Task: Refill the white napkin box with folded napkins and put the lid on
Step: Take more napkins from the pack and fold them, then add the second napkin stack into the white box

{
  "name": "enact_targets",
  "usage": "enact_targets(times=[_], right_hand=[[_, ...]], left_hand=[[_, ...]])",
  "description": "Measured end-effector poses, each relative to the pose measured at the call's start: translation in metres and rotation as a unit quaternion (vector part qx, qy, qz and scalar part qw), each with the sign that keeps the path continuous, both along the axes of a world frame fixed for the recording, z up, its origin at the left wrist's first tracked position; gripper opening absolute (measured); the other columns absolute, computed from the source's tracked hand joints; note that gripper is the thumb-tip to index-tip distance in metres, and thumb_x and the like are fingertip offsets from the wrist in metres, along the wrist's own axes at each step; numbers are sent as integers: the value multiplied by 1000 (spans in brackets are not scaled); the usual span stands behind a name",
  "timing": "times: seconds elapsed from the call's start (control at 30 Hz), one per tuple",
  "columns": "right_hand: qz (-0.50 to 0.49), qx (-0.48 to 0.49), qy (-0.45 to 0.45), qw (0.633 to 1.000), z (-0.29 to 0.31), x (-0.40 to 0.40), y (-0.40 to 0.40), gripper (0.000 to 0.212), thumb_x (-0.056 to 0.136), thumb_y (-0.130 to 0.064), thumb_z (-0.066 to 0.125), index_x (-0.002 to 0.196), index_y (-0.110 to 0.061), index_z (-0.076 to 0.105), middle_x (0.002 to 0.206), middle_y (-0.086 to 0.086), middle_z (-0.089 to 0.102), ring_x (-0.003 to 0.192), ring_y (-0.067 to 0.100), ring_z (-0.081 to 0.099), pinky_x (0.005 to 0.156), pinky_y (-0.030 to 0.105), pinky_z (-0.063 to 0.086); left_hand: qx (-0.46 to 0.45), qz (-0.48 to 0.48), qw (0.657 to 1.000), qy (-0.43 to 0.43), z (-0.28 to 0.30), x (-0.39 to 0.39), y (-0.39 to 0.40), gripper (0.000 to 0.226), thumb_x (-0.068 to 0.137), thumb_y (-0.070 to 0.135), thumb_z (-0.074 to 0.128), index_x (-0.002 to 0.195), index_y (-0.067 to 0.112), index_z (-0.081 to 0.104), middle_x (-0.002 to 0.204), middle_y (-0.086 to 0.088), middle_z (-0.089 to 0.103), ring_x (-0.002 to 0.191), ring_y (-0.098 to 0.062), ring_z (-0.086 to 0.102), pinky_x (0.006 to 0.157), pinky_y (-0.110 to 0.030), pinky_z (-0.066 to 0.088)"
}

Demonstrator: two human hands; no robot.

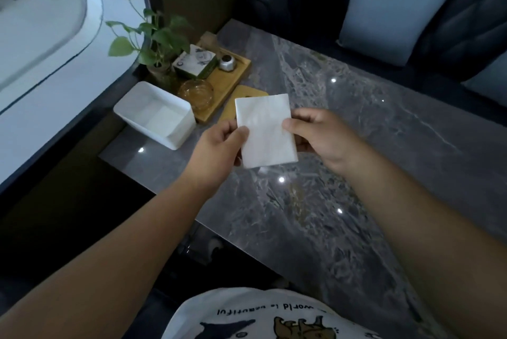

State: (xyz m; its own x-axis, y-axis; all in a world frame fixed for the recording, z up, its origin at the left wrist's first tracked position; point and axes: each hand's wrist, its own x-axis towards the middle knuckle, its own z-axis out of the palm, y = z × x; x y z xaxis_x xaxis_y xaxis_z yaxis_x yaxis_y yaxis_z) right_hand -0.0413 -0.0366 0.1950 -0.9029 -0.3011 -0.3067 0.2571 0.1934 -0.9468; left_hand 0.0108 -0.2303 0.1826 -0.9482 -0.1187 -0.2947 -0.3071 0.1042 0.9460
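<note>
A folded white napkin point(265, 130) is held flat above the grey marble table point(356, 146). My left hand point(216, 146) pinches its left edge and my right hand point(321, 135) pinches its right edge. The white napkin box point(178, 130) stands open at the table's left edge, to the left of my left hand, with some white napkins lying at its bottom. A wooden lid point(247, 93) lies flat on the table behind the napkin, which hides most of it.
A wooden tray point(233, 75) behind the box carries a glass ashtray point(195, 93), a green-and-white carton point(194, 61) and a small metal pot point(227, 62). A potted plant point(153, 37) stands at the back left. A dark sofa with pale cushions point(395, 9) borders the far side.
</note>
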Motion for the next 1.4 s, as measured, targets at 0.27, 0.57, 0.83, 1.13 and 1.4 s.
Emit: enact_targets(times=[0.27, 0.57, 0.83, 1.13, 1.4], right_hand=[[39, 73, -5, 997, -14, -50, -95, 17, 92, -14, 59, 101, -3, 68, 94, 9, 73, 77, 18, 70, 64, 26, 57], [122, 237, 46, 963, -46, -113, -213, 22, 77, -46, 58, 82, -28, 68, 86, -7, 72, 90, 22, 68, 89, 50, 50], [195, 348, 102, 911, -83, -156, -284, 25, 86, -32, 62, 103, -14, 67, 100, 6, 68, 89, 24, 63, 79, 41, 55], [267, 460, 178, 828, -114, -176, -316, 28, 89, -32, 58, 112, -18, 64, 105, 5, 67, 96, 28, 61, 79, 36, 52], [317, 546, 253, 733, -132, -171, -330, 21, 91, -27, 53, 99, -11, 64, 92, 10, 66, 80, 30, 60, 52, 25, 30]], left_hand=[[19, 51, 998, -32, -14, -24, -81, 25, 95, 33, 53, 91, 11, 64, 75, 0, 66, 64, -13, 60, 65, -33, 52], [-2, 83, 992, -93, -48, -62, -180, 24, 96, 28, 52, 87, 9, 63, 82, -5, 68, 66, -15, 65, 59, -29, 52], [-33, 108, 981, -158, -88, -88, -228, 25, 93, 32, 53, 90, 11, 66, 80, 0, 69, 62, -12, 61, 61, -30, 50], [-25, 121, 972, -199, -108, -100, -239, 22, 93, 30, 54, 82, 13, 62, 59, 1, 69, 49, -10, 58, 54, -24, 44], [-119, 55, 969, -211, -109, -103, -239, 22, 93, 29, 51, 81, 15, 62, 61, -2, 72, 47, -8, 62, 55, -24, 45]])
